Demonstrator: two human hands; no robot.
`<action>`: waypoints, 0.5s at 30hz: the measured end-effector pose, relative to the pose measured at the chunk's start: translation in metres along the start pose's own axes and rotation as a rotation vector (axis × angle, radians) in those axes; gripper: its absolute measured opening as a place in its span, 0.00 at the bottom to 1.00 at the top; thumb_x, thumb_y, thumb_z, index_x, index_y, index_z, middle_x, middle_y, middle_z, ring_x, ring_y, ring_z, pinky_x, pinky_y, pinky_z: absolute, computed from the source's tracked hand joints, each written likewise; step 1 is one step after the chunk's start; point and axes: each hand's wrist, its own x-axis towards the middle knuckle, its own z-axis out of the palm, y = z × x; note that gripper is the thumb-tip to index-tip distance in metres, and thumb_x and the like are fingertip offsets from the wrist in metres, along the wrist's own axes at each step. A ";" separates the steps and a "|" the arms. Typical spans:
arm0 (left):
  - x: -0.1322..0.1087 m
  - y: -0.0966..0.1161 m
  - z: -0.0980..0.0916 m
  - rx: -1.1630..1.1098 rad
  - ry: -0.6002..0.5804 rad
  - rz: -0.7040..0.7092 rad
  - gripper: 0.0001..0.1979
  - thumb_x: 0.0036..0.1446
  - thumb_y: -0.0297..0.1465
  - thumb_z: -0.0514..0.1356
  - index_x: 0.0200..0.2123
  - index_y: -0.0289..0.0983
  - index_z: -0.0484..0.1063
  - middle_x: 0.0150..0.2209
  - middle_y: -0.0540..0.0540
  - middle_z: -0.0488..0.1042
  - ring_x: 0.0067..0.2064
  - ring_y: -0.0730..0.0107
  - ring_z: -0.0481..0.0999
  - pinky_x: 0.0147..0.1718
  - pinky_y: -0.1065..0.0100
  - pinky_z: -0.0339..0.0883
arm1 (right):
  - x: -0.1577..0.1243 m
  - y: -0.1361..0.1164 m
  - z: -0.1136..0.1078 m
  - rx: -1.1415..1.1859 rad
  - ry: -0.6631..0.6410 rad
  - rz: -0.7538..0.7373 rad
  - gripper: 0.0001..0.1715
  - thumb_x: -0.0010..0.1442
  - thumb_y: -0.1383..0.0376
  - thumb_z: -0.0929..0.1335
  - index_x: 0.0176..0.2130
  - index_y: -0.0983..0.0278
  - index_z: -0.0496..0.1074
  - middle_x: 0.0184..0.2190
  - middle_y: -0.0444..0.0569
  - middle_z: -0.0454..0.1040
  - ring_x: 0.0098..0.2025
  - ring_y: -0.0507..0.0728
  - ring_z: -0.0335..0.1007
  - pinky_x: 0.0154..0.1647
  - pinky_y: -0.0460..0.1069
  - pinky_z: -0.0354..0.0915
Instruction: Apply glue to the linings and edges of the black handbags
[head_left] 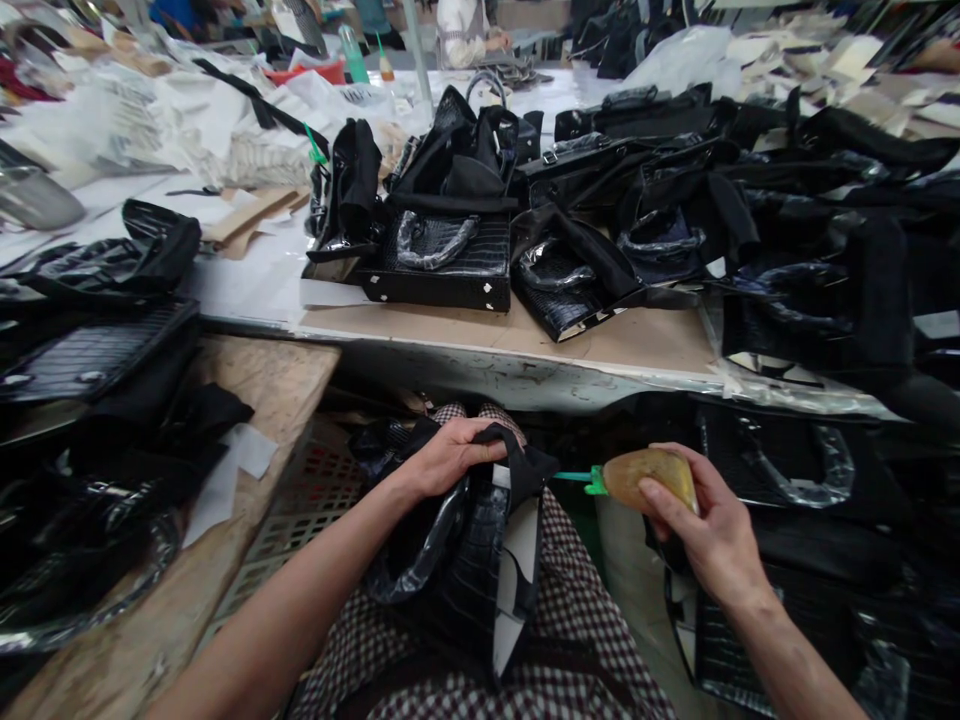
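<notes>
left grip [457,455] pinches black bag [476,555]; right grip [694,515] encircles amber bottle [637,478], nozzle [574,476] at edge [546,468]; handle [420,575] on, edge apparently unfinished.

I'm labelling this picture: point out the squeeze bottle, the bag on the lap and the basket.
Squeeze bottle [634,474], head view: its amber body.
Bag on the lap [478,548], head view: its black side.
Basket [295,522], head view: its perforated wall.

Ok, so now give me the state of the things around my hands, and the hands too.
Left hand: gripping the lap bag near its top.
Right hand: closed around the bottle.
Bottle: on its side, nozzle toward the lap bag; contact unclear.
Lap bag: tilted, handle wrapped in clear plastic.
Table bags: several handles plastic-wrapped.
Basket: partly hidden.
</notes>
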 end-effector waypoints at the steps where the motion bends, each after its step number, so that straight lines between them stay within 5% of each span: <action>1: 0.000 0.000 0.000 -0.004 -0.002 -0.003 0.14 0.58 0.39 0.64 0.37 0.33 0.80 0.39 0.43 0.78 0.43 0.62 0.75 0.46 0.66 0.66 | 0.000 0.000 -0.002 -0.015 -0.009 -0.002 0.31 0.51 0.49 0.77 0.49 0.59 0.71 0.34 0.47 0.74 0.20 0.52 0.62 0.15 0.47 0.65; 15: 0.001 -0.002 0.001 0.024 -0.020 0.000 0.15 0.57 0.40 0.64 0.38 0.33 0.79 0.40 0.44 0.79 0.45 0.61 0.76 0.49 0.64 0.66 | -0.018 0.002 -0.014 -0.012 -0.192 0.105 0.31 0.53 0.50 0.77 0.51 0.59 0.71 0.35 0.46 0.75 0.23 0.53 0.63 0.15 0.44 0.62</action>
